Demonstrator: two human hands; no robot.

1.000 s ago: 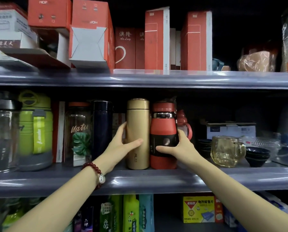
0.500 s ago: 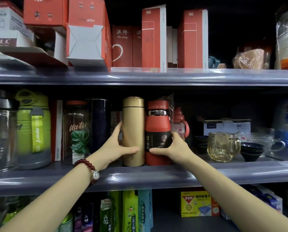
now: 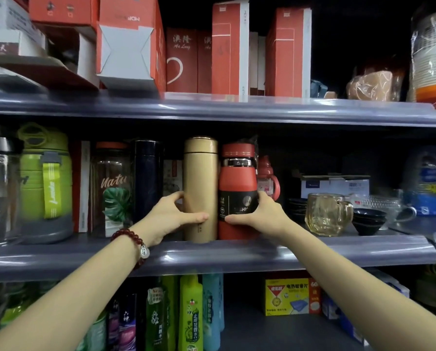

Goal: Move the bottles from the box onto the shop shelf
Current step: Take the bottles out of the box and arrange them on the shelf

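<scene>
Fingers [image 3: 176,196] of left hand [image 3: 169,216] wrap gold bottle [image 3: 200,178], right hand [image 3: 260,216] grips red bottle [image 3: 237,183]

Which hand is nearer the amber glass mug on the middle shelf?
Right. The right hand grips the red flask, just left of the amber glass mug. The left hand holds the gold flask, farther left.

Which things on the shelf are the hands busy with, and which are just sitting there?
Busy with:
- tall gold metal flask, held by the left hand
- red flask with black band, held by the right hand
- grey middle shelf

Just sitting there:
- amber glass mug
- green plastic jug
- dark blue flask
</scene>
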